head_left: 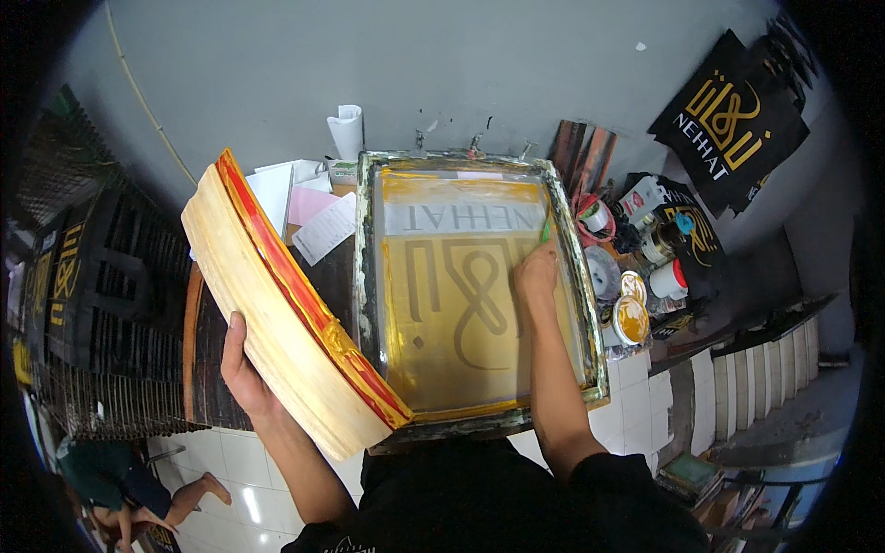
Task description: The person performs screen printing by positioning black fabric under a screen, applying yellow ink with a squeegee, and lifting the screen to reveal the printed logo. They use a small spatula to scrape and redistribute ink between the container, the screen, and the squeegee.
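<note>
My left hand (247, 376) grips a long wooden squeegee (278, 323), tilted up at the left. Yellow-gold ink is smeared along its red-orange blade, and the squeegee's lower end is at the front left corner of a screen-printing frame (366, 267). Inside that ink-stained frame, the mesh (452, 373) shows a dark reversed design under a golden film. Over the right part of the mesh, my right hand (537, 275) is closed around a small green tool (546, 229), whose tip is near the right inner edge. Most of the tool is hidden by my fingers.
Open ink tubs (631, 320), a jar with a red lid (669, 278) and bottles stand at the right. Papers (327, 228) lie left of the frame. Black printed bags (730, 120) hang at the right. A drying rack (111, 304) and another person (115, 484) are at the left.
</note>
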`<state>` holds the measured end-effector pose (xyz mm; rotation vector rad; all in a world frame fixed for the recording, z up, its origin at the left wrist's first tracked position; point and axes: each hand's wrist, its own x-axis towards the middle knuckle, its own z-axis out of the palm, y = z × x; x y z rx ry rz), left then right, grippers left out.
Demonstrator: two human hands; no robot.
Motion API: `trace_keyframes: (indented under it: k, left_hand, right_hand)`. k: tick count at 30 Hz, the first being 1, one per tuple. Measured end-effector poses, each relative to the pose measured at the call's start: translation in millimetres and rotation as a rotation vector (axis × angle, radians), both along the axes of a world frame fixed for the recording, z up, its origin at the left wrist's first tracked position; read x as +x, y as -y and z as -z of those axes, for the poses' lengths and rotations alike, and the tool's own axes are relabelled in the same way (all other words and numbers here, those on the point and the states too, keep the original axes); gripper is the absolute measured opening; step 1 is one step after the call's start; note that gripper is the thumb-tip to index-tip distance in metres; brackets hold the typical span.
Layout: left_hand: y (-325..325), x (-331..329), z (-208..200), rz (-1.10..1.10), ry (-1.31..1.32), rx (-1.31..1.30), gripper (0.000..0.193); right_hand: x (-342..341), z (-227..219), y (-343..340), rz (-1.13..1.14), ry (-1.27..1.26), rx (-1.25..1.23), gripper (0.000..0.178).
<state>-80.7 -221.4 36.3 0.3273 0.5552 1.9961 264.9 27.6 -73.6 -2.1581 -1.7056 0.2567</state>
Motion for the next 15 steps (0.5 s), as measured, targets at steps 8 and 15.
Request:
trace_keyframes:
  k: [8,15]
  left_hand:
    - [1.6,-1.3,2.2,-0.024,0.03,-0.015,0.046]
    - [-2.5,2.6,1.4,0.02,0.073,0.012,0.047]
  right_hand:
    - [-10.2,-2.3,-41.4,0.039,-0.051,0.073,0.052]
    - [-6.5,6.8,-69.0,0.049,-0.135,0.068,0.047]
